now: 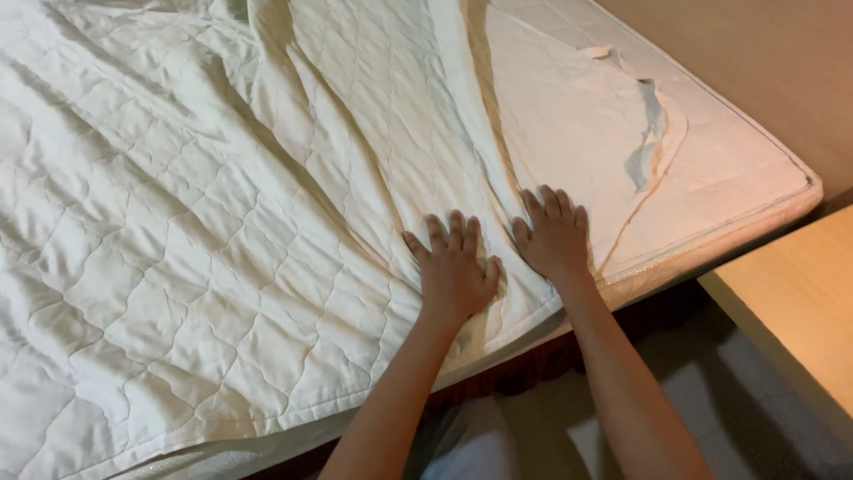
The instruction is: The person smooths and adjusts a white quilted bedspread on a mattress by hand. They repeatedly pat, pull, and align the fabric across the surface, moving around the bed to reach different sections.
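Near the bed's lower corner, both hands lie flat on a white quilted pad [204, 240] that is spread over most of the mattress [755, 169]. The left hand [455, 267] rests palm down with its fingers spread, right on the pad where it bunches into long folds. The right hand [555, 236] lies just beside it, fingers also spread and pressing the pad's edge; neither hand pinches or grips anything. Beyond the right hand a thin white sheet [577, 116] covers part of the mattress, its loose corner turned up. A wooden bedside table [800, 302] stands to the right, apart from the bed.

The pad looks soft, limp and fairly light, though bulky; it creases readily and would probably slide over the smooth sheet underneath. Its stitched border near the hands looks like the firmest place to take hold, better than the loose middle.
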